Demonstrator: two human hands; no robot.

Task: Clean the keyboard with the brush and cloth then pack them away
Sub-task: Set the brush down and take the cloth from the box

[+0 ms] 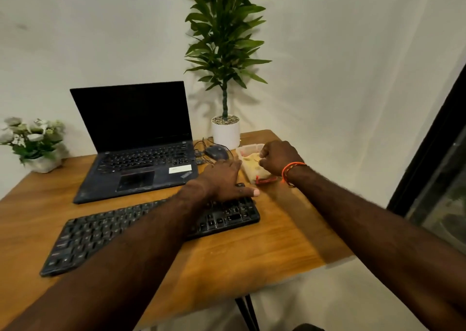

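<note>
A black keyboard (100, 232) lies slanted across the wooden table (252, 250), my left forearm crossing over it. Beyond its right end stands a clear plastic container (248, 149) holding a pale yellow cloth (251, 168); something red shows at its near end (262, 179). My left hand (222, 179) lies flat with fingers spread against the container's left side. My right hand (277, 158), with an orange band on the wrist, is curled over the container with its fingertips pinched at the cloth. The brush cannot be made out.
An open black laptop (136, 154) sits behind the keyboard. A mouse (215, 151) with cables lies left of the container. A white-potted tall plant (225, 131) stands at the back, a flower pot (37, 149) at the left. The table's right edge is close to the container.
</note>
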